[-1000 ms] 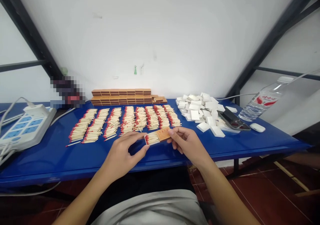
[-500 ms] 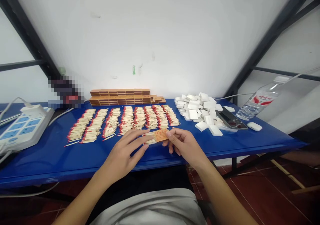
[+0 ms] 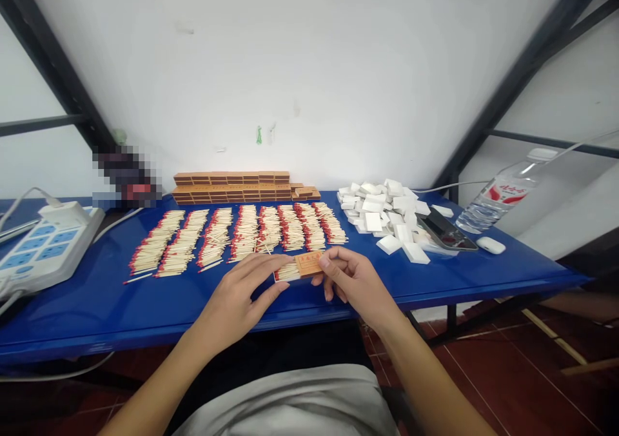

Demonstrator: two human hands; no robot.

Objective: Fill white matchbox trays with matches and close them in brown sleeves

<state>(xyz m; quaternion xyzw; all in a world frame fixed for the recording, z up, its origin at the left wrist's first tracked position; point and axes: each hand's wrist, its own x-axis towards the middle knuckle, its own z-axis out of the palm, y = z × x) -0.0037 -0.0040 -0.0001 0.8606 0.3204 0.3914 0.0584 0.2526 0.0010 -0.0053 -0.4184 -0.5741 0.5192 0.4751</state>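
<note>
A matchbox is held between my hands above the front edge of the blue table. Its white inner tray (image 3: 285, 280), filled with red-tipped matches (image 3: 287, 271), sticks out to the left of the orange sleeve (image 3: 309, 264). My right hand (image 3: 349, 280) pinches the sleeve's right end between thumb and fingers. At the tray's left end, my left hand (image 3: 246, 291) grips with the thumb at the near side and fingers at the far side. Several rows of loose matches (image 3: 244, 233) lie just beyond my hands.
Stacked matchboxes (image 3: 232, 188) line the wall. To the right are a heap of white inner trays (image 3: 374, 210), a phone (image 3: 447, 231), a white earbud-type case (image 3: 491, 246) and a tilted water bottle (image 3: 505, 191). A power strip (image 3: 43, 249) sits at left.
The fingers of my left hand have lifted off the matches and drawn back toward the tray's left end. The sleeve has shifted slightly left and covers a little more of the tray.
</note>
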